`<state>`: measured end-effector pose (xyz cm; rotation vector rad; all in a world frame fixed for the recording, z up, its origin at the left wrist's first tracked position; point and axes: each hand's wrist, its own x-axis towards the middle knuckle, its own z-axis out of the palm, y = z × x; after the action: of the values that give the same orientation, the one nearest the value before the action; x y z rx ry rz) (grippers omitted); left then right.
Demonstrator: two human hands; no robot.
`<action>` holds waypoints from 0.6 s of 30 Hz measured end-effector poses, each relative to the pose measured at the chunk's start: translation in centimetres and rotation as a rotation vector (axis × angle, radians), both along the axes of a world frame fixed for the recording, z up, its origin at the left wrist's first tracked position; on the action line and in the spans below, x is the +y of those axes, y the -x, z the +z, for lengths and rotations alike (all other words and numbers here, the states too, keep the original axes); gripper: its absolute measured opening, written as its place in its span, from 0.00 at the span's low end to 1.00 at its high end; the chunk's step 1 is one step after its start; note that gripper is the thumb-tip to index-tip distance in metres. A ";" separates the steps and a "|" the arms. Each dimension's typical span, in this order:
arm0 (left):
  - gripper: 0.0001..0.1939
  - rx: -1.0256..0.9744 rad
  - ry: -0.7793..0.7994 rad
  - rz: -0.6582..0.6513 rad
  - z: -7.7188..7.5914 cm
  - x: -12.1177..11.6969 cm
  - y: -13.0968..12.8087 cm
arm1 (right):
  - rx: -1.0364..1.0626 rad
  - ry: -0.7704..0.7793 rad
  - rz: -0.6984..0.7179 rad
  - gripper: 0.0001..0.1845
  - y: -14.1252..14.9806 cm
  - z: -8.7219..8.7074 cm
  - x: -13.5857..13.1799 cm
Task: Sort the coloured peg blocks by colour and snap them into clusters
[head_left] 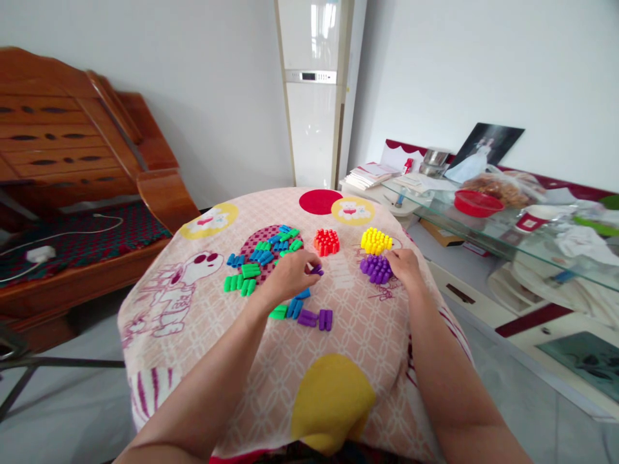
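My left hand (289, 276) is closed in a pinch on a small purple peg piece (316, 270) above the patterned cloth (358, 328). My right hand (405, 267) rests closed against a cluster of upright purple pegs (375, 268). Behind it stands a yellow peg cluster (376, 241), and a red peg cluster (327, 241) is to its left. Loose blue and green pegs (256, 261) lie scattered left of my left hand. Two purple pieces (316, 318) with a blue and a green one lie just below my left hand.
A wooden bench (72, 167) with a white cable stands at the left. A tall white air conditioner (312, 90) stands against the back wall. At the right a glass shelf (507, 238) carries a red bowl (478, 203), papers and a photo.
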<state>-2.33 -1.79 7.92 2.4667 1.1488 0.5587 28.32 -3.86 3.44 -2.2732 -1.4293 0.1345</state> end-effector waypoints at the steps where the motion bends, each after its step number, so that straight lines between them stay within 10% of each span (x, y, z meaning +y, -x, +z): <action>1: 0.08 -0.052 0.022 -0.030 -0.1 0.0 -1.5 | 0.000 0.002 -0.002 0.20 0.0 0.0 0.0; 9: 0.08 -0.154 0.044 -0.020 -4.2 0.4 -10.5 | -0.017 0.005 -0.008 0.21 -0.2 -0.2 0.1; 18: 0.07 -0.217 0.054 0.020 -5.6 0.0 -12.5 | -0.041 0.035 -0.004 0.22 0.2 0.4 -0.1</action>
<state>10.16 -1.84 2.32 2.2850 1.0882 0.7698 28.08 -3.92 3.79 -2.3193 -1.4539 0.1131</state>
